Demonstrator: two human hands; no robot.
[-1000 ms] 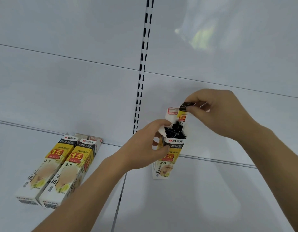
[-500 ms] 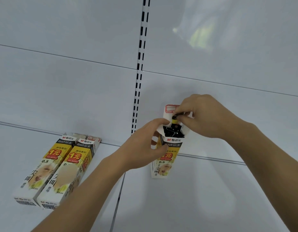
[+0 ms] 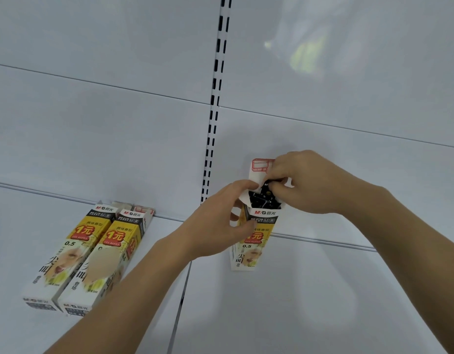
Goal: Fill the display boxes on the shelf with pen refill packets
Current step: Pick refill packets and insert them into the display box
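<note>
A yellow-and-white display box (image 3: 249,249) stands upright on the white shelf (image 3: 297,297), right of the centre seam, its top flap raised. My left hand (image 3: 218,223) grips its upper left side, thumb on the front. My right hand (image 3: 305,182) is at the box mouth, fingers curled and pinching a black-topped pen refill packet (image 3: 268,191) that sits almost fully inside, among several others.
Two more boxes of the same kind (image 3: 78,259) stand side by side at the left of the shelf. A slotted upright (image 3: 215,98) runs down the white back wall. The shelf seam (image 3: 180,302) runs forward between my arms.
My right hand has come down from above the box to its mouth, lowering the packet it held until only the top shows. My left hand has kept its grip on the box.
</note>
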